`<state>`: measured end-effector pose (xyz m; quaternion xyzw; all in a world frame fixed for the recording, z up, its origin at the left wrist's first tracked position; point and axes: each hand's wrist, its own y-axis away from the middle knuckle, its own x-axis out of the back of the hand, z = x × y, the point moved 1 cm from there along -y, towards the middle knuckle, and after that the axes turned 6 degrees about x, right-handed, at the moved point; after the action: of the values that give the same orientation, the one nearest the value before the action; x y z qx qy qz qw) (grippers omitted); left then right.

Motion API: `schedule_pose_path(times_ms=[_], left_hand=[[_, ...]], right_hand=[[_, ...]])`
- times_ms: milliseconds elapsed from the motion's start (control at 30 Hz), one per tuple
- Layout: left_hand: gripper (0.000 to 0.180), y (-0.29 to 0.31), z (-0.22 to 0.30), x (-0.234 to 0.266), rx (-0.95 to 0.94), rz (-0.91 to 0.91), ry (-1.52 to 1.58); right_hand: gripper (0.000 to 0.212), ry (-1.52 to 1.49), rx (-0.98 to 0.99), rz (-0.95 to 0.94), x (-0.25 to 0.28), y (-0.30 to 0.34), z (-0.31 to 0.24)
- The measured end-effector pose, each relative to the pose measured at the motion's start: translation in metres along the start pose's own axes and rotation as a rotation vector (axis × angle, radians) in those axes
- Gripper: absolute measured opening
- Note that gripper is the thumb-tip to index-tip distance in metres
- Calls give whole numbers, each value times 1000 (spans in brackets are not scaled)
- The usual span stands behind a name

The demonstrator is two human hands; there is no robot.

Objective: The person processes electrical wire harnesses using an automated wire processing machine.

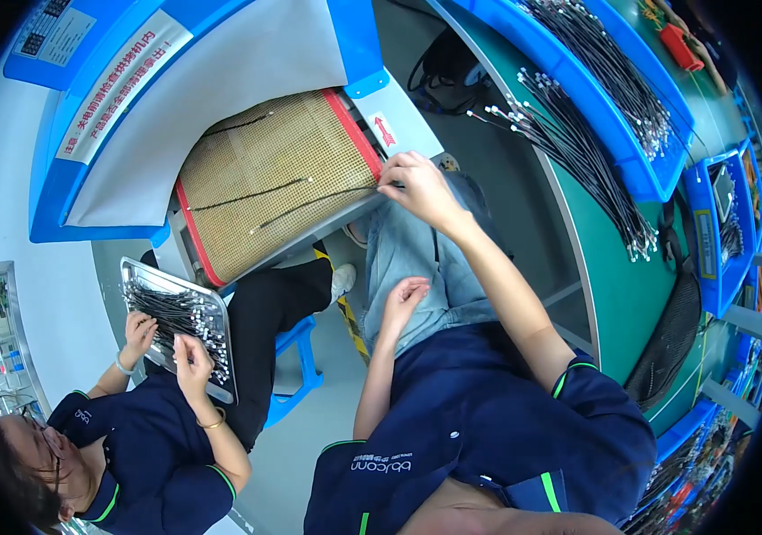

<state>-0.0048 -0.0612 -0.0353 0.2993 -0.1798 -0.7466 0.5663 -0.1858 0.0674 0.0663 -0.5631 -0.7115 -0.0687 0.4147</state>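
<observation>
My right hand [412,185] pinches the near end of a thin black cable [314,207] at the red-edged side of a tan mesh conveyor belt [220,169]. The rest of that cable lies across the mesh. A second black cable [251,194] lies farther along the belt, and a third cable [236,125] is by the grey curtain [247,58] of a blue machine. Down on my lap, my left hand [406,299] has its fingers loosely curled together, and no object shows in it.
At left, a co-worker's hands [186,361] work over a metal tray [231,357] of black cables. To my right, a green table [608,299] bears a cable bundle [577,152] and a long blue bin [677,178]. A blue stool [296,379] stands beside the co-worker's leg.
</observation>
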Motion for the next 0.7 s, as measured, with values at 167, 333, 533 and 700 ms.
schedule_pose_path(times_ms=[167,333,533,700], left_hand=[[22,-3,-8,16,-4,-25,9],[21,-5,-5,26,-11,-21,22],[22,-7,-3,31,1,-30,32],[21,-8,-5,24,-1,-40,31]], right_hand=[[8,-5,-11,-5,-41,-33,-4],[9,-5,-23,-19,-66,-56,-5],[9,37,-50,-33,-83,-69,0],[10,81,-85,-38,-73,-67,2]])
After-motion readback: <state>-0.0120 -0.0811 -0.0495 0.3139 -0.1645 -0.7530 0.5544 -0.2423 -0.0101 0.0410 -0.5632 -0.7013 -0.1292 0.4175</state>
